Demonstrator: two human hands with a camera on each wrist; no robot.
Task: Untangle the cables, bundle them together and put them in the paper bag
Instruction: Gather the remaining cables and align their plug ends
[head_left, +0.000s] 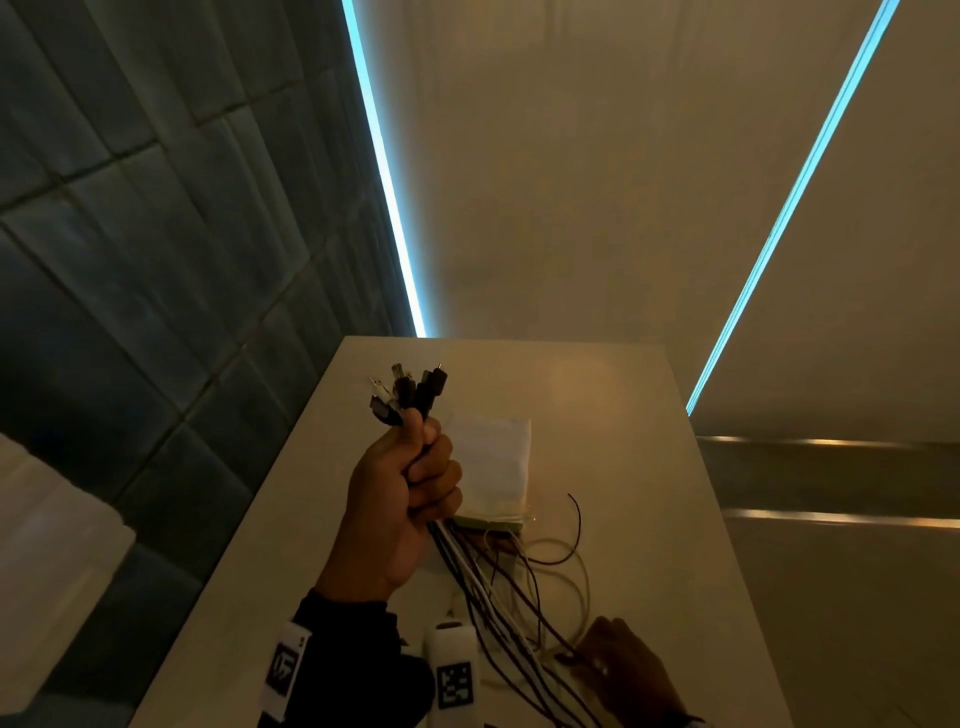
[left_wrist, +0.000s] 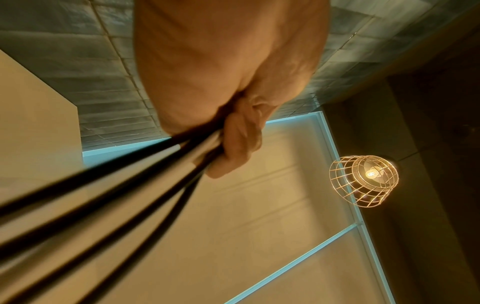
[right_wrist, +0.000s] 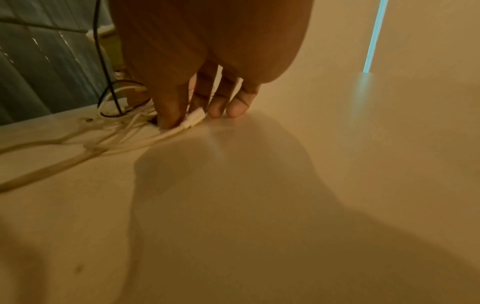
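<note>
1. Far left: grey tiled wall (head_left: 130, 260), a glowing blue strip light (head_left: 384, 171) at its edge.
2. Raised above the tabletop (head_left: 597, 395): left hand (head_left: 400, 499), fist closed tight round the cables (head_left: 498, 587) just below their plugs (head_left: 408, 392), which fan out black and white above the thumb. Same clench confirmed from the left wrist, dark strands running out under the curled fingers (left_wrist: 239, 142).
3. Just behind that fist: pale paper bag (head_left: 493, 467) lying flat on the tabletop, nothing in it as far as visible.
4. Lower right: right hand (head_left: 618, 660) down on the tabletop, thumb and forefinger pinching a white connector (right_wrist: 193, 119) at the loose tail ends, remaining fingers straight, tips on the surface.
5. Progress, as a judgement: plug ends gathered, so untangling looks mostly done; tails loose and looping, bundle not coiled or tied, bagging still ahead.
6. Hard to make out: cable count, any remaining knots, the bag's mouth; lower tails cut off by the frame edge.
</note>
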